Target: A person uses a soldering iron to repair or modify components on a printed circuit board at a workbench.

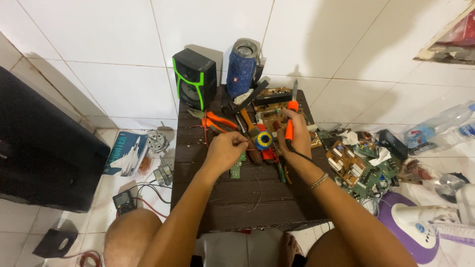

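My right hand (pixel 297 132) grips an orange-handled soldering iron (pixel 291 114), held upright with its metal tip pointing away over a brown circuit board (pixel 273 111). My left hand (pixel 225 150) is closed, pinching a thin red wire above a small green circuit board (pixel 238 168). Between the two hands lies a blue and yellow solder spool (pixel 263 140). Both hands hover over a dark wooden table (pixel 232 198).
A black and green speaker (pixel 195 78) and a blue cylindrical speaker (pixel 242 68) stand at the table's far edge, with orange pliers (pixel 217 121) near them. Loose circuit boards (pixel 363 168) lie on the tiled floor at right; a multimeter (pixel 123 201) and a small motor (pixel 157 141) lie at left.
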